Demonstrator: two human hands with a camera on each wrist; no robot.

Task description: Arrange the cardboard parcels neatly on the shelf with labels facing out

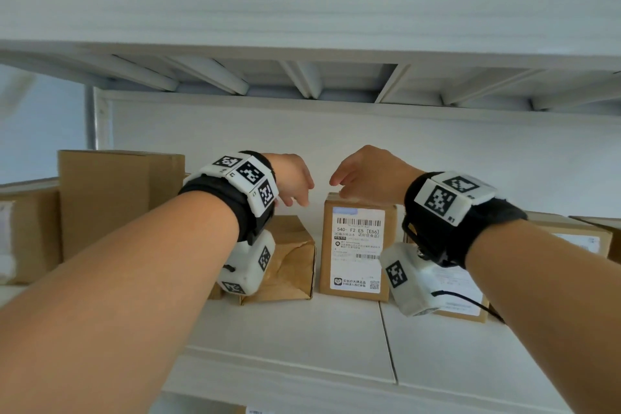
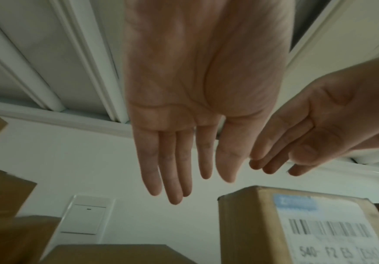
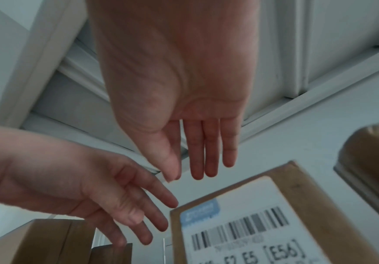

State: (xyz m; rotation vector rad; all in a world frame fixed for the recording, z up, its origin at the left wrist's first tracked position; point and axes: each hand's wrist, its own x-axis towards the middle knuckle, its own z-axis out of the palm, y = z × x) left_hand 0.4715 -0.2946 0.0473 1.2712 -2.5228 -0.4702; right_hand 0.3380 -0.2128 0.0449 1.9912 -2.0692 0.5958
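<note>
An upright cardboard parcel (image 1: 356, 249) stands mid-shelf with its white barcode label facing out; the same label shows in the wrist views (image 2: 297, 228) (image 3: 251, 232). My right hand (image 1: 363, 175) (image 3: 184, 125) hovers just over its top, fingers straight and empty. Beside it my left hand (image 1: 292, 181) (image 2: 191, 160) is held flat, also empty, above a crumpled brown parcel (image 1: 289, 262) that shows no label. The two hands' fingertips nearly meet. A labelled parcel (image 1: 463, 292) lies to the right, partly hidden by my right wrist.
A tall plain box (image 1: 104, 198) and another parcel (image 1: 30, 235) stand at the left; one more parcel (image 1: 578, 239) is at far right. The white shelf board (image 1: 302, 329) extends in front. The upper shelf's underside (image 1: 302, 77) hangs overhead. A wall switch (image 2: 87, 216) sits behind.
</note>
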